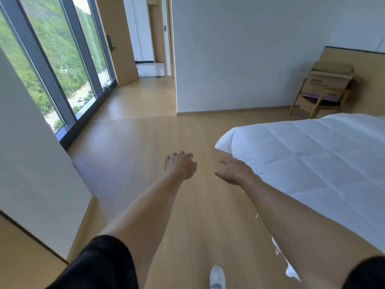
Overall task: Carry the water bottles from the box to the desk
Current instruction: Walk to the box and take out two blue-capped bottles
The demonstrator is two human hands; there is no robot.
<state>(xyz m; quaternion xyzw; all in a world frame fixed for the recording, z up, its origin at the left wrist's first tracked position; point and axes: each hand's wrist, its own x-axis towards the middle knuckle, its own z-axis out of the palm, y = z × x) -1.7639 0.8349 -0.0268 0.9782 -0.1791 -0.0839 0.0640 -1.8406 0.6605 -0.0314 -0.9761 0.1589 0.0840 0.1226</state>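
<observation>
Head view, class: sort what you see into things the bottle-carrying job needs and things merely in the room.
Job:
box, on the chair
left hand, holding nothing
right hand, holding nothing

Merely there:
chair
bed
window
door
shoe

No bottles or desk visible.

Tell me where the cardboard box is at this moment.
The cardboard box sits on the wooden chair at the far right of the head view, against the wall beyond the bed.

Both bare arms reach out forward. Left hand [180, 166] loosely curled, holding nothing; right hand [234, 171] spread, fingers relaxed.
</observation>
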